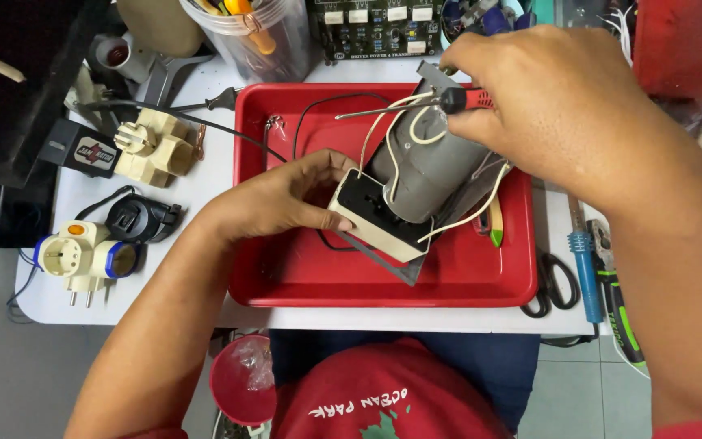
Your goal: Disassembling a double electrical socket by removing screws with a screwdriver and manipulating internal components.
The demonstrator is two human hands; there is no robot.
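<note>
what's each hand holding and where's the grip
Left hand grips the grey motor assembly by its cream base end; right hand holds a screwdriver by its red-and-black handle.

Place: I'm over a small electronics repair bench.
Signs: soldering iron (585, 272), scissors (552, 284), circuit board (374, 28), plug adapters (154, 146), red tray (286, 280) on a white table (197, 183).

Two hands, left (282, 199) and right (562, 102), one red tray (383, 280), one grey motor (428, 167), one screwdriver (416, 106), three plug adapters at nine o'clock (152, 146) (144, 218) (83, 256), one pair of scissors (554, 284) at three o'clock.
</note>
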